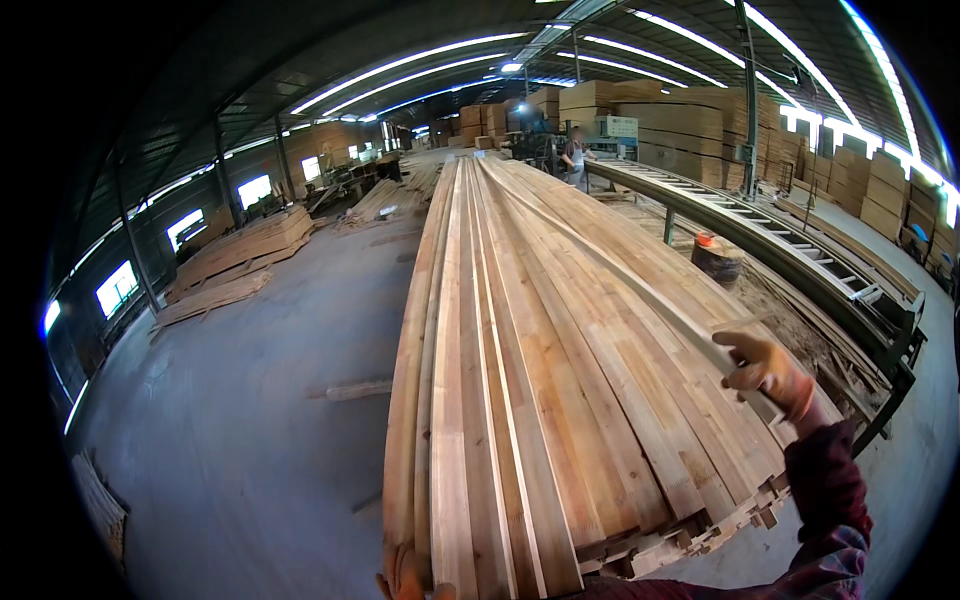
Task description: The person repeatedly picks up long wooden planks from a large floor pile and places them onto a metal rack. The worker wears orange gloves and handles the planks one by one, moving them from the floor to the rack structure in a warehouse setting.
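Observation:
A long stack of pale wooden boards stretches away in front of me, its near ends uneven. My right hand, in an orange-tan glove, grips a long narrow board near its close end, on the right of the stack. That board stands tilted on edge and runs slantwise toward the far end. At the lower edge, my gloved left hand is curled on the near end of a board at the stack's left side; much of this hand is cut off.
To the right runs a long metal conveyor frame, with a dark drum with an orange top beside it. A person stands by machinery at the far end. Lower boards lie on the floor at left; tall wood stacks stand behind.

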Motion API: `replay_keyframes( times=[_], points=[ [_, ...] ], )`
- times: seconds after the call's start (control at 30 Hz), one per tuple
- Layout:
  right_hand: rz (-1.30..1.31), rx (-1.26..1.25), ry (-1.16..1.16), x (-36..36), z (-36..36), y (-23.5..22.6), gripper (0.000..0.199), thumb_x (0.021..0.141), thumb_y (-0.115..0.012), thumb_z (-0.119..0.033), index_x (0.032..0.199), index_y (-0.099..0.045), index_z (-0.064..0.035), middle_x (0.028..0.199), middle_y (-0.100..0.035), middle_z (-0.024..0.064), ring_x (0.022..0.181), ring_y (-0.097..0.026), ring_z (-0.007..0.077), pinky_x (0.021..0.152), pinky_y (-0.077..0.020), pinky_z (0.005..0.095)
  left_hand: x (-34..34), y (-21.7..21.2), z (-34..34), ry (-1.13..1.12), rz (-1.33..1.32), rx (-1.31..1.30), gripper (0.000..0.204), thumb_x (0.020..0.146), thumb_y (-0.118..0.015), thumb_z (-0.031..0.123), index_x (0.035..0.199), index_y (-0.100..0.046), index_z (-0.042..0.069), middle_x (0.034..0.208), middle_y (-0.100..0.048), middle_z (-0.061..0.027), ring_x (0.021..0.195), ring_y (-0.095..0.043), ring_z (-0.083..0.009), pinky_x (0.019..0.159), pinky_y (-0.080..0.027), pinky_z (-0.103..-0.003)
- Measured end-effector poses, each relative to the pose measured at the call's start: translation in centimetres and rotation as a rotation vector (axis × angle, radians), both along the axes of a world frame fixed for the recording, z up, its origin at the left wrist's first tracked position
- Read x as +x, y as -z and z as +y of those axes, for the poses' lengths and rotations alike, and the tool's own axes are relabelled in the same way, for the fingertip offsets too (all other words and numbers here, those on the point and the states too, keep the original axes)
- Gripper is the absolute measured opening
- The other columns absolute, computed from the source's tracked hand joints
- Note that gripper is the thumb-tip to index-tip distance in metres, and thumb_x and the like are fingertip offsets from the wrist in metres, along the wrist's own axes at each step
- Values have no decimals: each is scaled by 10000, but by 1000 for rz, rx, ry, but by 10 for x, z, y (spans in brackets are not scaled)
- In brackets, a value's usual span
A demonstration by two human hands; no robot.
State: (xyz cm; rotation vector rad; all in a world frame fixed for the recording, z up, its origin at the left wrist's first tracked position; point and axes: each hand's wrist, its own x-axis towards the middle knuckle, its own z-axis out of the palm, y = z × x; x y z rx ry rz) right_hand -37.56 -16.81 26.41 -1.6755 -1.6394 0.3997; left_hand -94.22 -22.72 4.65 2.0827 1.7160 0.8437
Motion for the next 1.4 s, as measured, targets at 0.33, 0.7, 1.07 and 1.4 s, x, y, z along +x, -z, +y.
replay_keyframes(
  times=[0.33,0.7,1.07,1.4],
  points=[
    [-644,-503,108,89,-26,199,836,892,-635,-592,1574,-365,-190,1604,-315,257,1471,-324,458,1169,-334,525,-15,46,8,69,108,46,716,1021,-538,410,1607,-292,82,1650,-320,-144,1556,-208,-318,1239,-51,-540],
    [-355,-150,285,22,-29,172,838,806,-690,-498,1490,-451,-80,1545,-409,245,1418,-382,487,1168,-331,507,14,-23,0,-12,-64,-45,694,1015,-520,349,1608,-295,65,1663,-303,-137,1561,-197,-296,1248,-66,-496],
    [-556,-98,-565,-177,-36,217,730,934,-602,-511,1578,-352,-274,1628,-332,152,1432,-326,562,1155,-322,643,21,-30,7,-4,-11,-108,681,1031,-494,314,1619,-262,60,1684,-245,-149,1575,-154,-281,1251,-55,-460],
    [-332,141,-451,-171,4,169,999,710,-824,-536,1557,-382,-241,1593,-382,158,1346,-492,432,1016,-457,558,-2,-5,4,-32,70,-53,694,1001,-570,269,1593,-303,21,1644,-315,-194,1544,-243,-338,1245,-146,-474]
  ],
)
